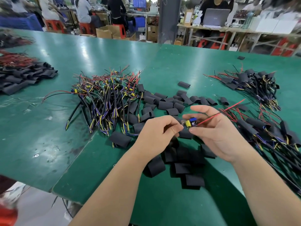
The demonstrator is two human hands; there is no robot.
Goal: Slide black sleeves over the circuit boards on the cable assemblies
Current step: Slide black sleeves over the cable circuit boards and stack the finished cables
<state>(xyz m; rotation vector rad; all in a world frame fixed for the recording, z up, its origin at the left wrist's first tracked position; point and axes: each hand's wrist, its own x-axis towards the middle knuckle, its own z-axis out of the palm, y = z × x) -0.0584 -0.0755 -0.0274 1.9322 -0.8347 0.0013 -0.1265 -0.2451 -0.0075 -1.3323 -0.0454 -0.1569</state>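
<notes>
A small circuit board [190, 122] with a yellow part and a blue part hangs between my hands above the green table [48, 131]. My left hand [156, 134] pinches its left end with curled fingers. My right hand [216, 129] holds its right end between thumb and fingers, and a red wire [210, 118] runs out past that hand. Loose black sleeves [164, 105] lie scattered behind and below my hands. A tangle of bare cable assemblies [107, 97] sits to the left. Sleeved assemblies [267, 131] lie to the right.
Another pile of sleeved assemblies [250, 82] lies at the far right, and a stack of black sleeves [24, 79] with red wires at the far left. The table's front edge runs at lower left. People sit at benches in the background.
</notes>
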